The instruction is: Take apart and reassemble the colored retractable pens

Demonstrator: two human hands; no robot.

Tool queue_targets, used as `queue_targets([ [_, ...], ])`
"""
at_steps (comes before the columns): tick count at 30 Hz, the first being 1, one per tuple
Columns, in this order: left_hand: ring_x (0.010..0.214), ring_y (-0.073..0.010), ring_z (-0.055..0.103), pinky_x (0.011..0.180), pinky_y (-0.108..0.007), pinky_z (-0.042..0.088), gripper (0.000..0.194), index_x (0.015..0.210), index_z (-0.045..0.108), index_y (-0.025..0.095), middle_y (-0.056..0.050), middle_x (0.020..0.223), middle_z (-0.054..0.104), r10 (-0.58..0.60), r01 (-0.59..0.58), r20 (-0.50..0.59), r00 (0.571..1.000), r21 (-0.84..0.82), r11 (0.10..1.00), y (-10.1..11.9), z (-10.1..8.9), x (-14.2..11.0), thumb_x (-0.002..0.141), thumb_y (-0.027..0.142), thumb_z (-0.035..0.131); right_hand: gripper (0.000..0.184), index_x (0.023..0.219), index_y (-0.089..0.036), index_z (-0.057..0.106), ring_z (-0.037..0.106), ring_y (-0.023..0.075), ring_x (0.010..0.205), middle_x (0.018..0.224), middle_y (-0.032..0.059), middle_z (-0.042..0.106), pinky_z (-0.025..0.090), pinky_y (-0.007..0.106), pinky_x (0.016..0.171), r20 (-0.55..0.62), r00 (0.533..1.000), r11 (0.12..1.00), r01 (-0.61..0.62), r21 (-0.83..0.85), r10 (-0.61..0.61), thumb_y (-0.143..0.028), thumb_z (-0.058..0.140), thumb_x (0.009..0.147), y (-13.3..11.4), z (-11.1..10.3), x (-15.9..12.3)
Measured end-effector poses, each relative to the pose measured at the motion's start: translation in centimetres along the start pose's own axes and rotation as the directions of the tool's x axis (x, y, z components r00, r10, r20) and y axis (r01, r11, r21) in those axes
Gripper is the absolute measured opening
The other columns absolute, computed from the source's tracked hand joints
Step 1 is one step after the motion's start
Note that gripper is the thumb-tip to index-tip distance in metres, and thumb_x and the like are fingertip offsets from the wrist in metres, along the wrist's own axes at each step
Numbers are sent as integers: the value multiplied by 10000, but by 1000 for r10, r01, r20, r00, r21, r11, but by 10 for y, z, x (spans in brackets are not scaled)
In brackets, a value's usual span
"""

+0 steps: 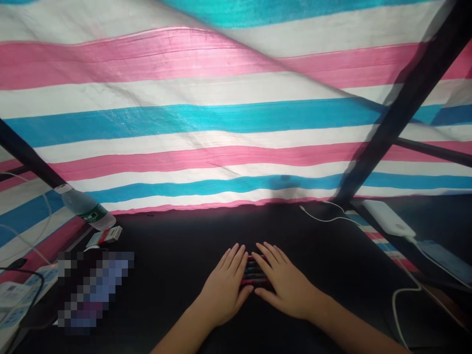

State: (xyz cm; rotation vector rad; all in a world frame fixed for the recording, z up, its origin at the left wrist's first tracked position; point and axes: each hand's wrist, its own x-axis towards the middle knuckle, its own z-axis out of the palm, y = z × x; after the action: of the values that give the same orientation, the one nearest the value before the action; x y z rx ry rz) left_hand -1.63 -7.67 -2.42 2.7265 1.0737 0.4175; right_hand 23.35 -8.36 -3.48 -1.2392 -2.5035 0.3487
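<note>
Left hand (223, 290), right hand (285, 285) on pen row (253, 273); one bottle (83, 209), one power bank (387, 219).

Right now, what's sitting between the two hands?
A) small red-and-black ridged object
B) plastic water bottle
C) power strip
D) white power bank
A: the left hand and right hand lie on either side of the small red-and-black ridged object, while the plastic water bottle and white power bank sit well off to the sides.
</note>
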Motion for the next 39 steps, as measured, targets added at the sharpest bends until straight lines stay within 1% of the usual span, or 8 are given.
queue_targets([
  [5,1561,-326,236,1264,-504,274,649,1645,227,188,-135,1690,268,-14,14,4,1000,43,999,-5,7,2,1068,414,422,661,1625,-235,328,300,364,1538,1670,132,350,251,591,1259,-6,1000,1000,-13,-20,13,-474,508,1036,1,8,2],
  [12,1545,-314,287,1262,-465,281,615,1602,330,128,-165,1650,355,-15,15,3,1000,49,999,-21,12,19,1069,426,405,627,1603,-190,380,311,352,1536,1660,146,365,323,546,1244,-19,1000,1000,-6,-31,6,-471,479,1050,15,10,17],
  [18,1551,-309,277,1269,-459,254,613,1574,378,92,-185,1646,359,-19,19,16,1000,3,1000,-49,12,48,1064,432,401,635,1592,-163,398,299,350,1541,1655,157,371,310,542,1250,-28,1000,998,-10,-62,9,-500,446,1055,43,16,48],
  [25,1566,-280,241,1276,-426,195,632,1574,376,95,-169,1656,351,-78,78,21,997,-28,997,-84,11,87,1068,473,358,628,1569,-147,432,307,344,1535,1646,164,384,286,525,1255,-15,1000,997,-19,-77,18,-493,436,1046,75,9,95],
  [27,1565,-277,244,1276,-412,186,639,1569,382,79,-178,1654,349,-91,93,41,995,-33,995,-92,9,96,1067,475,355,620,1572,-165,426,309,337,1534,1649,156,380,273,523,1258,-15,1000,997,-23,-78,21,-493,432,1046,82,7,105],
  [33,1563,-279,251,1281,-427,168,639,1571,374,68,-186,1649,360,-80,83,50,996,-73,994,-109,7,111,1064,457,381,659,1574,-97,408,312,347,1527,1649,194,359,262,492,1260,-12,999,995,-46,-88,45,-492,444,1047,91,7,120],
  [36,1568,-280,236,1283,-447,178,631,1574,376,106,-170,1657,355,-48,45,-21,999,-131,990,-108,7,109,1043,435,459,699,1601,-138,357,248,352,1551,1677,176,303,224,515,1269,-33,998,995,-47,-90,45,-534,470,1037,90,5,119],
  [39,1566,-268,239,1272,-469,228,576,1560,401,207,-119,1656,366,-100,39,-238,966,-251,967,-97,4,106,1024,383,520,715,1612,-186,315,233,363,1546,1675,172,277,231,567,1254,-166,985,996,-52,-70,40,-522,528,1018,85,2,114],
])
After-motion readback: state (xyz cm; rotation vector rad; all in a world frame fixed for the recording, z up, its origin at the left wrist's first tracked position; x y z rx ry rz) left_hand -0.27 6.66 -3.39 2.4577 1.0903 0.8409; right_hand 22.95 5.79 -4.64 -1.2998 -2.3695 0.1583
